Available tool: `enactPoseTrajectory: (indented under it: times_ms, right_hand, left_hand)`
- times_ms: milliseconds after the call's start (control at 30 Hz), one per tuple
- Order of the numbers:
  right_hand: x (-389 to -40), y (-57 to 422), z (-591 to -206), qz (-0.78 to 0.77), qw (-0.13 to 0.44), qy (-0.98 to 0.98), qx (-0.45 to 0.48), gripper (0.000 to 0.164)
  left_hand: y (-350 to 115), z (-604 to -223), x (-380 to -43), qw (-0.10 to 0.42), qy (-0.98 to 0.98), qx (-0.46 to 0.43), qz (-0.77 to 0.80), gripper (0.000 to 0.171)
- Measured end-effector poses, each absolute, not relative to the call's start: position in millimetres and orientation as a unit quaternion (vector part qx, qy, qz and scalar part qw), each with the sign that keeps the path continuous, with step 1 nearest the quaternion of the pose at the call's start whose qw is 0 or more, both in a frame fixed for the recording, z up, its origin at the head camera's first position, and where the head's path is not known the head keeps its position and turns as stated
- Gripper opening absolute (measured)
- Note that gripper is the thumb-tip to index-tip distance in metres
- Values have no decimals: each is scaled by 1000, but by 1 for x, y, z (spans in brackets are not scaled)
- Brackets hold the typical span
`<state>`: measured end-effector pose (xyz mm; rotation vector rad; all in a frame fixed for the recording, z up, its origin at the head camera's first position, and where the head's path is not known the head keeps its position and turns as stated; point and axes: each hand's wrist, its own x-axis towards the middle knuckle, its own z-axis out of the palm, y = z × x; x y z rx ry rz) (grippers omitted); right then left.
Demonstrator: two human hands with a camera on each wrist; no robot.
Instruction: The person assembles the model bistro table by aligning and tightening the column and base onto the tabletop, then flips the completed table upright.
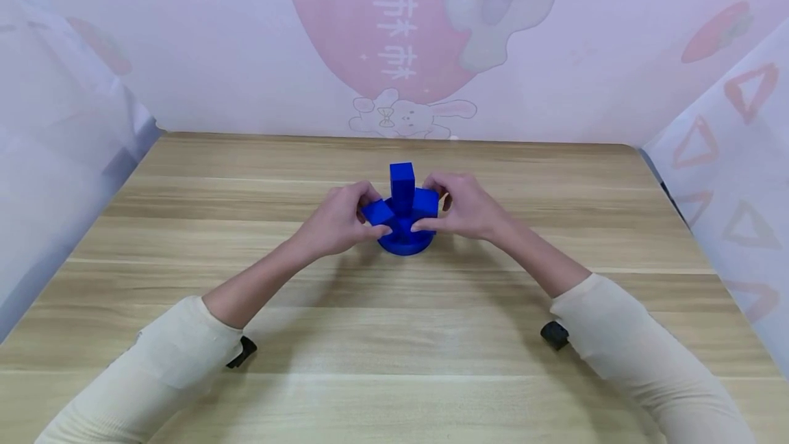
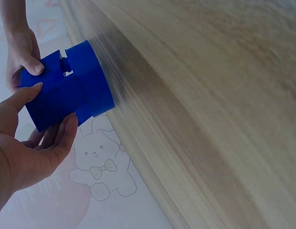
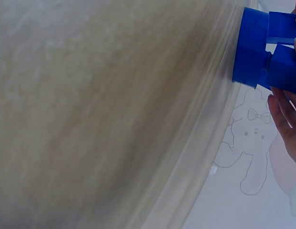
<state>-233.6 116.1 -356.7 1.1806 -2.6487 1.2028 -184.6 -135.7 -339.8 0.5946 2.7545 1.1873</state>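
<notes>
A blue piece with a round base (image 1: 405, 247) stands on the wooden table, with square-topped blue blocks rising from it. The tallest block (image 1: 403, 183) is upright at the back. My left hand (image 1: 335, 221) pinches the left block (image 1: 378, 212) between thumb and fingers; its top tilts outward in the head view. On the other side, my right hand (image 1: 465, 207) grips the right block (image 1: 425, 203), thumb in front and fingers behind. In the left wrist view, a gap shows between block and base (image 2: 93, 78). The right wrist view cuts off part of the right hand (image 3: 290, 126).
The wooden table (image 1: 382, 348) stretches around the blue piece. Behind it hangs a pale curtain (image 1: 234, 53) with rabbit and strawberry prints, and similar sheets flank both sides. Dark devices (image 1: 555, 335) show by the beige sleeves (image 1: 641, 355).
</notes>
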Motion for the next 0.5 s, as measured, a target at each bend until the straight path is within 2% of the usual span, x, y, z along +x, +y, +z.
enactPoseTrajectory:
  times_ms: [100,333,500]
  right_hand:
    - [-235,119,-357,387,-12,-838,385,52]
    - [-238,134,-352,430,-104,-789,426,59]
    - [-241,136,-349,434,-136,-774,440,59]
  left_hand:
    - [-136,-340,-185,42,900,194,389,36]
    - [-135,-339,-185,48,900,191,388,36]
    - [-136,-338,-185,52,901,190,386,36]
